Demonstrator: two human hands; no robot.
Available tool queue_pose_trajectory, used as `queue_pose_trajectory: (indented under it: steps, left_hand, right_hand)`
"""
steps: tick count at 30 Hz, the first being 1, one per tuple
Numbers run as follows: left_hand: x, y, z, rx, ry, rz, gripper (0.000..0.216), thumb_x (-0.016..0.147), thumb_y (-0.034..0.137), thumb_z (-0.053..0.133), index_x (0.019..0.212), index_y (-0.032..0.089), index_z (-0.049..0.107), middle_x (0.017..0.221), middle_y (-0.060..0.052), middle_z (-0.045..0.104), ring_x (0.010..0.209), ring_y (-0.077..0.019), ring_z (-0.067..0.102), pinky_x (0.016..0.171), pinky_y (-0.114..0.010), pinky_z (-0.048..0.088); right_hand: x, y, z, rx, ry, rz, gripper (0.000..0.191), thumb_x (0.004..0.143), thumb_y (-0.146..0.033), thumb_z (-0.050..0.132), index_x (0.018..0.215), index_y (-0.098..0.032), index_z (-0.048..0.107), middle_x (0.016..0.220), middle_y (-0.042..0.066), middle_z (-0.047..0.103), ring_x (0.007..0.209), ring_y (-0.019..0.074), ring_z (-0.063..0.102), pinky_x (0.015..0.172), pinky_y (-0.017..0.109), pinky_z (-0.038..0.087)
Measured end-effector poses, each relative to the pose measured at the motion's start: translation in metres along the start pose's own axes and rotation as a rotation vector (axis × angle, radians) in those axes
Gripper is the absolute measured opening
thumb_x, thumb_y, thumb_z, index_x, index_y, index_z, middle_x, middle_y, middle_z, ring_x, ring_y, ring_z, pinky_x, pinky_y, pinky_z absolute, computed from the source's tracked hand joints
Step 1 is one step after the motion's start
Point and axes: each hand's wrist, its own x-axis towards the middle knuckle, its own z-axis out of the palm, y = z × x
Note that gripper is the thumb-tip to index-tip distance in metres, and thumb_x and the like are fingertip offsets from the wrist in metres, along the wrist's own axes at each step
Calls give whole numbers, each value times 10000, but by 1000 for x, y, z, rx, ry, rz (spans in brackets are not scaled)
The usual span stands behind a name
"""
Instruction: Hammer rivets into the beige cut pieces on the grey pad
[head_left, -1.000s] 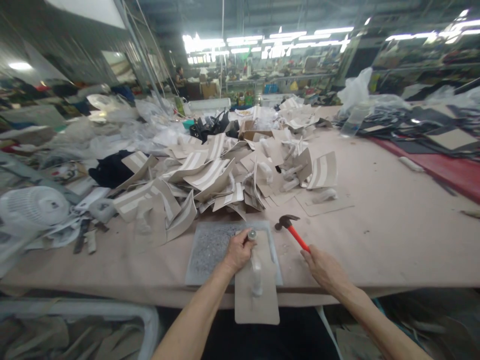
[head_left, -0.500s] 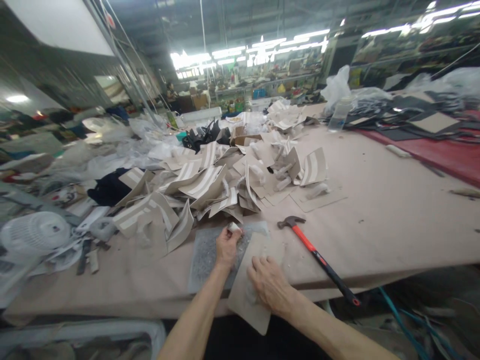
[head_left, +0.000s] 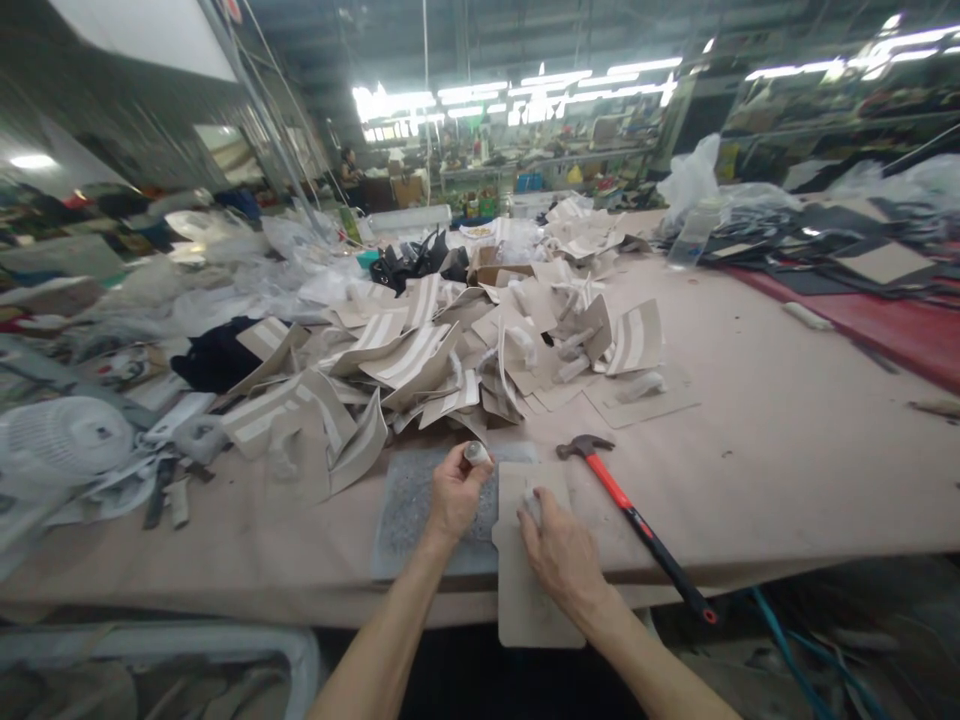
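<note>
My left hand (head_left: 453, 490) is closed round a short metal punch (head_left: 475, 453), held upright over a grey cutting pad (head_left: 411, 505) at the table's near edge. My right hand (head_left: 556, 545) lies fingers down on a beige card piece (head_left: 531, 595) that carries a whitish strip, pressing it against the pad's right side. A hammer (head_left: 631, 520) with a red and black handle lies on the table just right of that hand, its head pointing away from me.
A big heap of beige and white striped cut pieces (head_left: 420, 365) fills the table behind the pad. A white fan (head_left: 64, 435) and scraps lie at the left. Dark sheets and a red mat (head_left: 885, 330) are at the far right. A plastic bottle (head_left: 688, 240) stands beyond.
My right hand let go of the hammer, which now lies on the table, and moved onto the card piece. The card was turned and set straight beside the pad.
</note>
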Motion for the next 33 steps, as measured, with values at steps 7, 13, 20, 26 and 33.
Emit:
queue_pose_trajectory:
  steps: [7, 13, 20, 26, 33]
  left_hand:
    - [6, -26, 13, 18, -124, -47, 269, 767, 321, 713, 970, 159, 646, 938, -70, 742, 858, -191, 688, 761, -259, 525]
    - [7, -45, 14, 42, -163, -92, 266, 782, 341, 683, 973, 160, 641, 931, -67, 743, 837, -193, 688, 741, -265, 528]
    - [4, -39, 13, 96, -212, -90, 267, 816, 372, 666, 983, 164, 659, 943, -63, 734, 837, -183, 671, 748, -262, 515]
    - [2, -35, 15, 183, -246, -30, 211, 831, 335, 636, 956, 169, 670, 880, -36, 711, 789, -170, 646, 720, -252, 499]
    - [1, -40, 16, 263, -253, -11, 171, 826, 252, 606, 972, 182, 663, 894, -24, 710, 804, -169, 641, 743, -252, 480]
  right_hand:
    - [-1, -20, 9, 48, -65, -68, 349, 996, -331, 443, 1268, -127, 519, 1045, 149, 696, 924, 287, 688, 768, 370, 499]
    - [-1, -3, 23, 229, -61, -145, 430, 1008, -370, 372, 1350, -119, 441, 1163, 165, 652, 1022, 285, 655, 835, 396, 497]
    - [5, 81, 5, -31, 387, -76, 356, 972, -391, 443, 1175, -119, 550, 1019, 142, 605, 922, 266, 597, 804, 374, 473]
    - [12, 132, -6, -439, 171, 115, 231, 927, -309, 555, 1053, -117, 580, 936, 132, 584, 837, 274, 569, 673, 341, 403]
    - [26, 131, -25, 188, -133, 292, 55, 873, -222, 505, 844, -176, 496, 714, 20, 532, 626, 154, 515, 580, 272, 362]
